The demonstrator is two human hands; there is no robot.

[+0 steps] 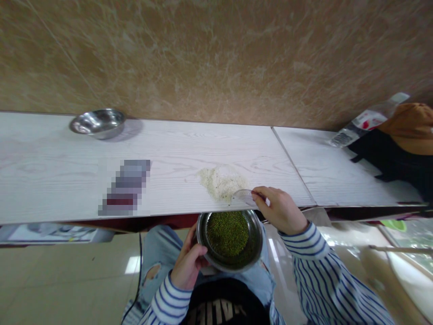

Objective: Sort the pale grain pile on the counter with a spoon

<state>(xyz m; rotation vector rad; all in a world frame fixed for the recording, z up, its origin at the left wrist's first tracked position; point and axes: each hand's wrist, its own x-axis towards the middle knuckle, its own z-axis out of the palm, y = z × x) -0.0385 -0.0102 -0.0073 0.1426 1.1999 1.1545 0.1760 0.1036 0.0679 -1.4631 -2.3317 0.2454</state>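
My left hand (190, 264) grips the left rim of a steel bowl (255, 257), its thumb over the edge. Green mung beans (228, 234) lie in the bowl, which is held over my lap just below the table's front edge. Between the thumb and fingers of my right hand (277, 207) is a clear, curved plastic piece (244, 196); its exact kind is hard to make out. It rests at the right front side of a heap of whitish grains (223, 183), which look like rice with a few dark specks, on the white table.
A second steel bowl (98, 124) stands at the back left by the marbled wall (216, 58). A pixelated flat object (125, 187) lies on the white table (176, 149). To the right are a leaning plastic bottle (368, 121) and a black and brown cloth item (402, 144).
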